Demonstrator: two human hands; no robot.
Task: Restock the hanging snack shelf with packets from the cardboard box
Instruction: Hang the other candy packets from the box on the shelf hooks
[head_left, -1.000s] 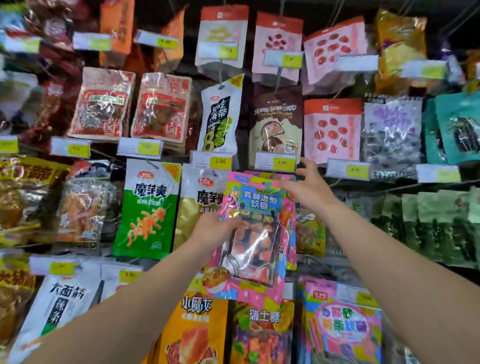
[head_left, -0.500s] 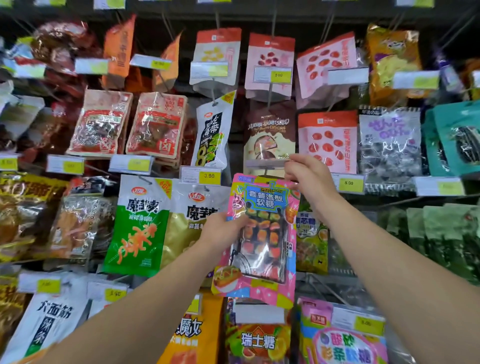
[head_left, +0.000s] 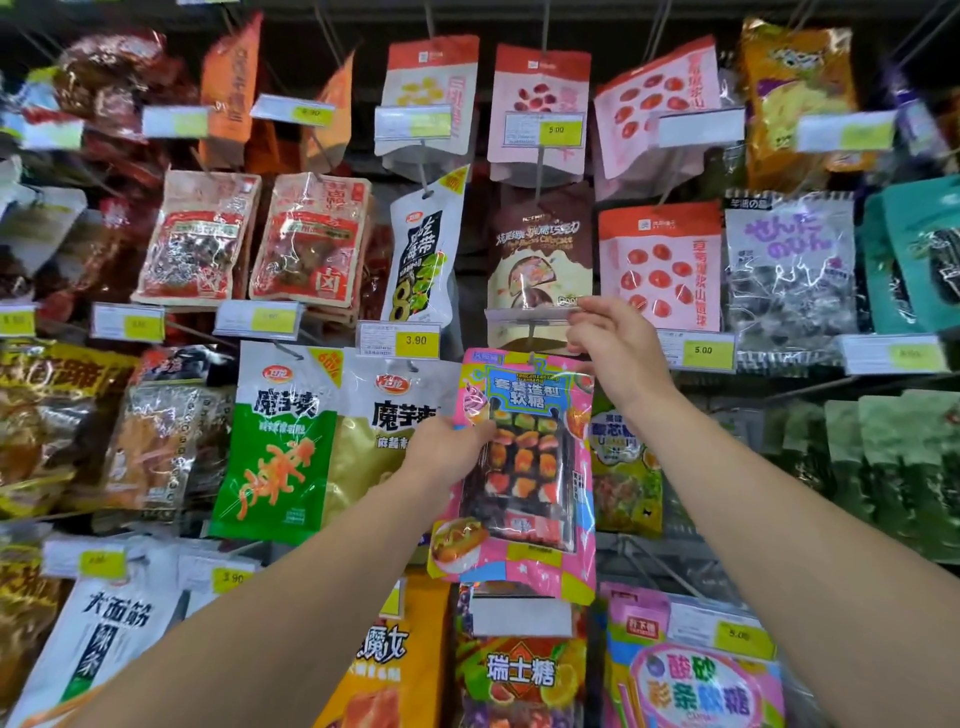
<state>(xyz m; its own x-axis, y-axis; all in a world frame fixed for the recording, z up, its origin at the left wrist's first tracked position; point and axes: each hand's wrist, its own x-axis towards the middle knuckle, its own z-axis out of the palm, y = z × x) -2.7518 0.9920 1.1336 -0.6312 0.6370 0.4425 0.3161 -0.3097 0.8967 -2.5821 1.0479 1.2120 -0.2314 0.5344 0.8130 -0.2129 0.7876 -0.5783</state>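
At centre frame the left hand (head_left: 447, 449) is gripping the pink packet (head_left: 522, 467) while the right hand (head_left: 615, 343) is pinching the price flap (head_left: 530, 315) up; next, I'd judge, threading the packet's hole onto the peg (head_left: 531, 340).

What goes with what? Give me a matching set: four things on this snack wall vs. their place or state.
Things:
1. pink gummy packet
2. clear tag holder
3. green konjac packet
4. brown chocolate packet

Places or states:
A. pinched by the right hand
B. hanging just left of the left hand
C. held at its left edge by the left hand
D. hanging behind and above the flipped-up tag

Pairs: 1-C, 2-A, 3-B, 4-D
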